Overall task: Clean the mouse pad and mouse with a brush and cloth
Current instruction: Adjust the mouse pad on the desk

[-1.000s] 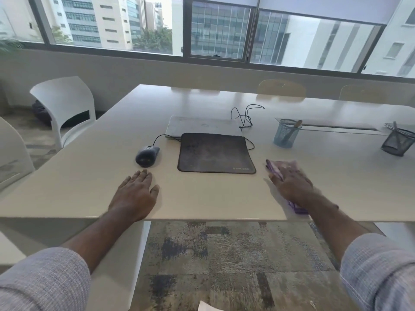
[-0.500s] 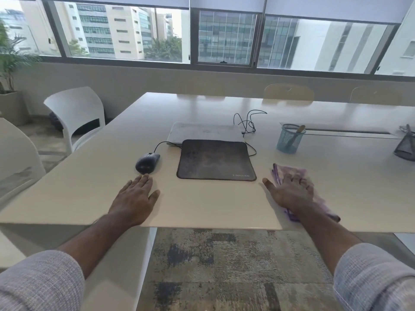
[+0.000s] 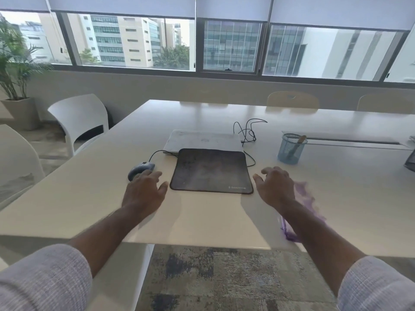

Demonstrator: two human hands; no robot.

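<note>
the left hand (image 3: 143,191) is loose and holds nothing, fingertips right by the mouse (image 3: 141,169). the right hand (image 3: 275,187) is loose too, just beside the pad (image 3: 211,170). the cloth (image 3: 303,198) lies under the right arm.

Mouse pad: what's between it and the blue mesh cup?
Head view: only bare table and a loop of black cable off the mouse pad's far right corner; nothing else before the cup.
</note>
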